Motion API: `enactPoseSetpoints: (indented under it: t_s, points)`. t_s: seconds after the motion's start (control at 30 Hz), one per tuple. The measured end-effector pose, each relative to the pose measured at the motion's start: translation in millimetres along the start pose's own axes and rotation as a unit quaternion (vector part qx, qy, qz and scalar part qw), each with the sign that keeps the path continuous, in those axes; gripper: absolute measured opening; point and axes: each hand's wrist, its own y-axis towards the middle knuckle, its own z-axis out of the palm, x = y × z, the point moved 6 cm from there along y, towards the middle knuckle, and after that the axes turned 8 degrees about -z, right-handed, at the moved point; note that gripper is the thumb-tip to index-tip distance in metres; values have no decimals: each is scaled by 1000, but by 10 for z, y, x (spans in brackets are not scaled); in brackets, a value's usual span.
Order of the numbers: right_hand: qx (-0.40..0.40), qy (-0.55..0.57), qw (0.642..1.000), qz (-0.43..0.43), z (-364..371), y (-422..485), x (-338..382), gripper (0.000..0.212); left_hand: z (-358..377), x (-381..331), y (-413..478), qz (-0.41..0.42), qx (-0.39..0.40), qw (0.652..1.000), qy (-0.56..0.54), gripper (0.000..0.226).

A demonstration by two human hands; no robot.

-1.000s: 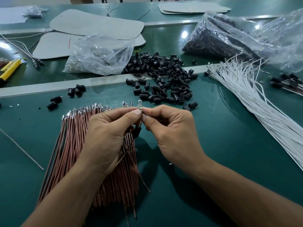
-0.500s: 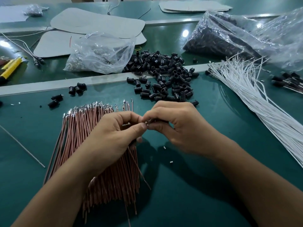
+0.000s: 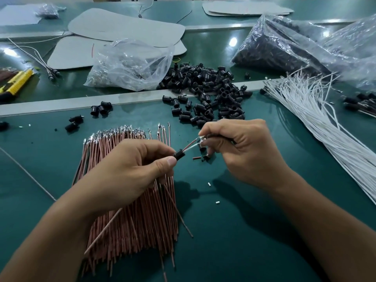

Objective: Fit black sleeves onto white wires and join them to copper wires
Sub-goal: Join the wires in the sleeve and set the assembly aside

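Over the copper wire bundle (image 3: 132,224), my grips have drawn apart: left grip (image 3: 130,169) pinches the black sleeve (image 3: 179,154), right grip (image 3: 240,151) pinches the two wire ends (image 3: 193,143) leaving it; the sleeve looks fitted.

Assembly workshop: green workbench (image 3: 254,231), bulk copper wires (image 3: 130,220), sleeve pile (image 3: 205,86).
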Motion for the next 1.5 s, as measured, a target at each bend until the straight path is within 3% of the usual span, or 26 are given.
enactPoseSetpoints:
  t_s: [0.3,0.43,0.63,0.8,0.97,1.13,1.5]
  points:
    - [-28,2,1000,-8,49,-18,58,8,39,-74,6,59,-62,996,-23,18]
    - [-47,-12,999,-10,17,-17,60,8,31,-102,-10,70,-53,996,-5,27]
    - [-60,-27,997,-31,-47,2,80,8,-11,-90,2,100,-52,993,20,20]
    - [-56,-22,998,-35,-21,-6,104,7,13,-132,-2,134,-116,982,61,13]
    - [-85,-17,996,-31,-119,10,63,10,-23,-77,17,109,-82,990,29,24]
    - [-86,-21,996,-32,-132,4,61,9,16,-96,-7,113,-69,991,20,19]
    - [8,13,999,-34,142,-43,135,10,149,-190,-29,122,-71,989,44,24]
